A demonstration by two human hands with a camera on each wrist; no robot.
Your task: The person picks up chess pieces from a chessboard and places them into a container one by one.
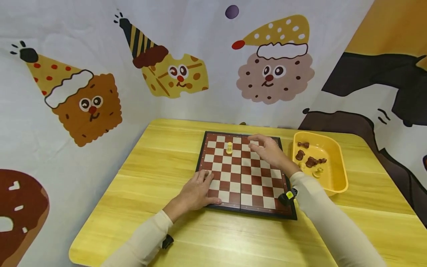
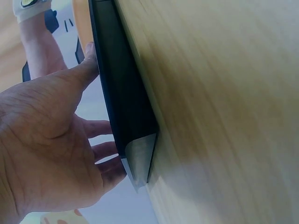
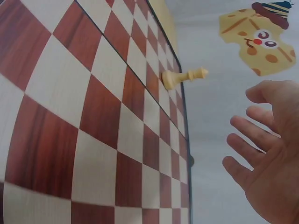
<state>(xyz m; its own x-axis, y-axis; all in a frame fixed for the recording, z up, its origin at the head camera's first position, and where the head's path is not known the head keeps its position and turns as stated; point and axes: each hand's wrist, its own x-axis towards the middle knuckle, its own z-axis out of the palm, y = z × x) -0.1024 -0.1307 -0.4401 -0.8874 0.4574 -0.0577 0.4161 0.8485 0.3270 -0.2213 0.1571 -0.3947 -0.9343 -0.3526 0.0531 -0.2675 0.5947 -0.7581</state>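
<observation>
A red-and-cream chessboard (image 1: 230,176) with a dark rim lies on the table. One pale yellow chess piece (image 1: 229,148) stands upright towards its far left side; its crown-like top with a small tip shows on the piece (image 3: 180,79) in the right wrist view. The left hand (image 1: 197,191) rests on the board's near left edge, and in the left wrist view that hand (image 2: 56,140) touches the board's dark side (image 2: 124,79). Over the far right part of the board, the right hand (image 1: 268,150) hovers with loosely bent fingers and holds nothing.
A yellow plastic tub (image 1: 340,167) stands right of the board. Inside lie several brown chess pieces (image 1: 311,161) and pale ones (image 1: 318,172). Behind the wooden table (image 1: 143,159) hangs a white cloth (image 1: 186,111) printed with cartoon figures.
</observation>
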